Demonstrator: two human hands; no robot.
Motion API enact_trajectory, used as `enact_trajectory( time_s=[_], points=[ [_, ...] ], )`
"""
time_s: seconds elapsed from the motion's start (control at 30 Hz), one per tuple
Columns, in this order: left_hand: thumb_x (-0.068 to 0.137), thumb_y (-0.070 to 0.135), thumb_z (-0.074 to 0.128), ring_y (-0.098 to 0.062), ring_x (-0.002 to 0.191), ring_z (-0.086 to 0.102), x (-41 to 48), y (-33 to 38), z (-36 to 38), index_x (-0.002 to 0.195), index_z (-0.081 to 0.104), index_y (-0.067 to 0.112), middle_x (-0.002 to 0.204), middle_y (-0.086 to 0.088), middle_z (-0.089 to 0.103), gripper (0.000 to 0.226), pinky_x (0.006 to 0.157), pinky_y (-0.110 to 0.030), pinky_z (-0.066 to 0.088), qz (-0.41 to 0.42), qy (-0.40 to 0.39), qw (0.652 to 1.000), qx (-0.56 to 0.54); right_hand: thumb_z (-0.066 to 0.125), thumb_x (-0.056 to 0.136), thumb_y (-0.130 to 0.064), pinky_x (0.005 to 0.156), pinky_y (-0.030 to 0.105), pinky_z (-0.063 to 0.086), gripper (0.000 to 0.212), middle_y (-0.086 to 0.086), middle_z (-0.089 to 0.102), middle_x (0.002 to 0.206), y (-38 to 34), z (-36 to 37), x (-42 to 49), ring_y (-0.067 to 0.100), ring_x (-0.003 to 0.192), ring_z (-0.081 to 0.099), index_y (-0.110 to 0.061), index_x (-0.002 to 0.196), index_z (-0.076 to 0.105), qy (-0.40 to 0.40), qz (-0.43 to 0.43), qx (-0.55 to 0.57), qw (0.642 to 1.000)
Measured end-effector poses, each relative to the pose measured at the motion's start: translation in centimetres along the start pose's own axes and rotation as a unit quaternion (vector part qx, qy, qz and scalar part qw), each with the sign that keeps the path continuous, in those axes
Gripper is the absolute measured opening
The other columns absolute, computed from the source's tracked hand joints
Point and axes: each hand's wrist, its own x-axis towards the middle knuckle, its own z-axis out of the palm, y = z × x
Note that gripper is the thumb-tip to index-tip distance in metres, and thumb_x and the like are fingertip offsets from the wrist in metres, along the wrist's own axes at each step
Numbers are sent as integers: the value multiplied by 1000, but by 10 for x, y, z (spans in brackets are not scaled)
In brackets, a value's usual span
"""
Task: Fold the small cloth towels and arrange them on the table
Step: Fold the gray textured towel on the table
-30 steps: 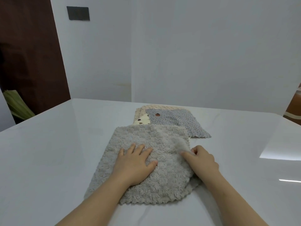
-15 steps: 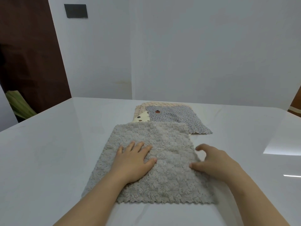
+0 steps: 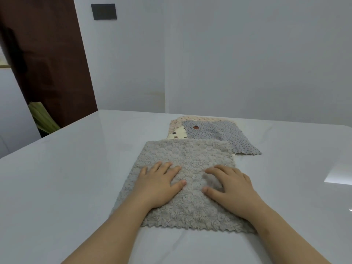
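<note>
We had the grey towel [image 3: 190,155] spread open on the white table [image 3: 76,168], its zigzag edge nearest us, and we place everything else from it. Our left hand [image 3: 158,185] lay palm down on the towel's left half and our right hand [image 3: 232,189] palm down on its right half. The fingers were straight or barely bent and the thumbs pointed toward each other across the middle. Neither hand gripped or pinched anything; both only pressed on the pile. We judged this a smoothing hold: a fluffy cloth keeps its bumps, and weight on both halves flattens it and stops it sliding on the glossy top before a fold. The towel looked like a single layer, so the fold itself seemed not yet begun. Just beyond the towel's far edge, which seemed to lap over their near side, the other towels lay in a loose pile. A blue-grey dotted towel [image 3: 215,132] was on top, a cream towel with brown spots [image 3: 178,133] peeked out at its left, and a peach towel [image 3: 182,119] showed along the far side. They looked unfolded, probably left there within reach to wait their turn. Well beyond the towel's left side stood a dark brown door [image 3: 47,63], with a small dark plate [image 3: 103,11] on the wall next to it.
</note>
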Motion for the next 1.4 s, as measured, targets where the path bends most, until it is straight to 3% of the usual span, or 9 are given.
enact_trajectory(
  time_s=[0.07, 0.13, 0.2, 0.5, 0.73, 0.83, 1.03, 1.23, 1.4],
  points=[
    [91, 52, 30, -18, 135, 31, -5, -3, 0, 137, 36, 34, 144, 5, 37, 50, 108, -41, 25, 27, 104, 994, -34, 29, 65, -68, 94, 27, 27, 61, -17, 48, 114, 0, -2, -5, 11, 116, 38, -38, 113, 54, 50, -18, 32, 998],
    [83, 40, 38, -20, 101, 56, -14, -8, -1, 107, 64, 25, 104, 1, 64, 39, 84, -32, 42, 87, 248, 962, -78, 41, 68, -57, 80, 25, 27, 40, -21, 46, 84, -2, -2, -11, 10, 91, 44, -30, 90, 62, 115, -50, 69, 990],
    [77, 33, 42, -8, 79, 51, -30, -16, -2, 82, 69, 20, 77, 2, 63, 31, 69, -16, 37, 124, 304, 936, -125, 51, 68, -46, 71, 24, 29, 25, -19, 44, 69, -5, 0, -19, 6, 73, 44, -25, 73, 63, 142, -82, 105, 981],
    [60, 74, 45, 5, 110, 43, -97, -58, -10, 112, 63, 34, 111, 28, 49, 68, 96, -13, 30, 119, 85, 979, -144, 43, 61, -68, 78, 10, 30, 55, -26, 44, 81, -21, 1, -51, -6, 82, 40, -30, 92, 68, 23, -168, 74, 983],
    [79, 35, 36, -13, 95, 63, -105, -54, -4, 100, 69, 18, 101, 6, 71, 43, 79, -16, 40, 91, 202, 970, -97, 58, 65, -25, 59, 22, 42, 17, -8, 65, 67, -25, 9, -56, 18, 61, 60, -21, 76, 70, 129, -159, 4, 979],
    [75, 7, 43, -20, 84, 64, -108, -53, -2, 90, 68, 11, 89, -3, 71, 29, 71, -24, 46, 67, 234, 966, -83, 56, 68, -9, 69, 27, 33, 23, -4, 65, 82, -26, 8, -57, 24, 79, 60, -18, 89, 63, 138, -74, -23, 987],
    [52, -5, 53, -22, 44, 48, -114, -49, -10, 68, 48, 14, 52, 0, 52, 24, 40, -20, 17, -22, 279, 960, 15, 67, 63, 5, 70, 32, 34, 37, 1, 69, 95, -17, 9, -60, 32, 86, 59, -15, 95, 67, 148, -17, -21, 989],
    [82, -3, 40, -24, 78, 48, -120, -48, -7, 101, 46, 13, 83, -4, 54, 25, 59, -31, 33, -138, 274, 950, -54, 58, 63, -13, 69, 31, 38, 27, -3, 71, 75, -20, 4, -71, 29, 79, 64, -15, 86, 71, 162, -54, 15, 985],
    [81, 1, 50, -19, 77, 48, -127, -49, -15, 87, 54, 18, 75, 6, 54, 18, 59, -21, 33, -104, 304, 926, -199, 52, 78, -13, 72, 26, 30, 19, 4, 66, 83, -24, -3, -76, 28, 86, 58, -20, 95, 57, 139, -11, 74, 988]
  ],
)
